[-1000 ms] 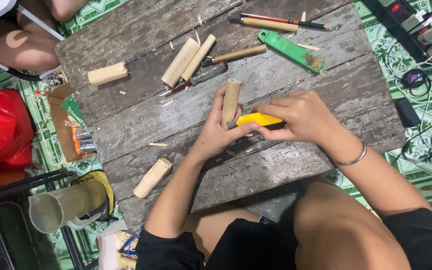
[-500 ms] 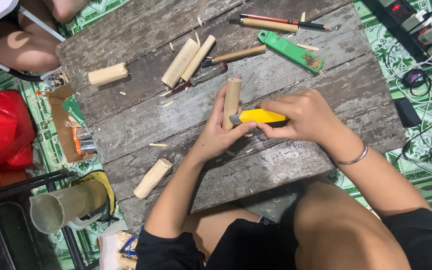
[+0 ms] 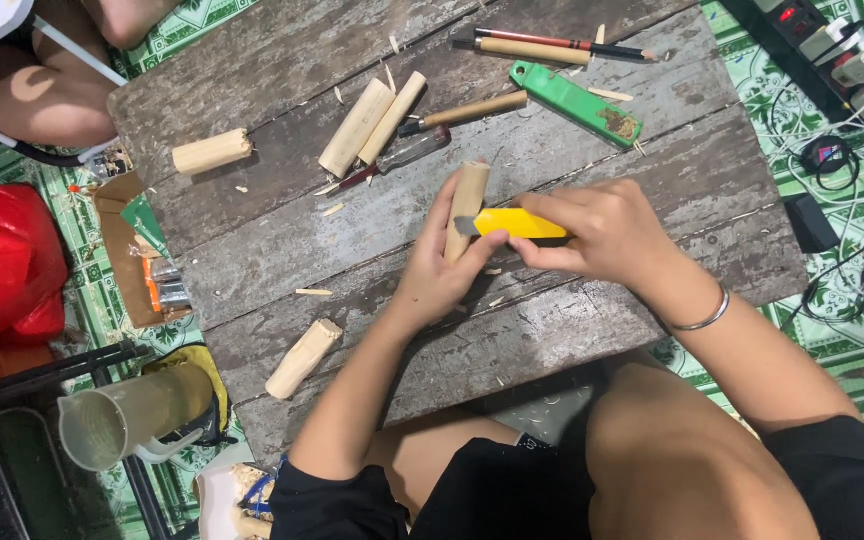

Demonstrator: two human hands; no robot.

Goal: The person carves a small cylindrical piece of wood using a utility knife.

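Weathered grey planks form the worktop (image 3: 252, 70), and I hold my work near its centre. My left hand (image 3: 439, 275) is clenched around the lower part of a short wooden stick (image 3: 468, 205), which stands tilted on the planks with its upper end pointing away from me. My right hand (image 3: 607, 232) grips a yellow utility knife (image 3: 517, 224); its blade tip touches the side of the stick just above my left thumb. A metal bangle (image 3: 704, 316) sits on my right wrist.

Two cut sticks (image 3: 372, 124) lie side by side on the far part of the worktop, with a wooden-handled chisel (image 3: 467, 110) just beside them and a dark-handled tool (image 3: 392, 162) below. A green folding saw handle (image 3: 574, 103) lies to the right of these, and two more long tools (image 3: 552, 47) lie near the far edge. One short stick (image 3: 211, 152) rests near the left edge, another (image 3: 301, 358) near the front left corner. Wood shavings (image 3: 333, 209) are scattered across the planks.

Beside the worktop on the left are a red bag (image 3: 2, 265) and a plastic jug (image 3: 122, 420). A power strip with cables (image 3: 832, 50) lies on the patterned green floor mat (image 3: 832, 300) to the right. Another person's arm (image 3: 37, 95) shows at the top left.
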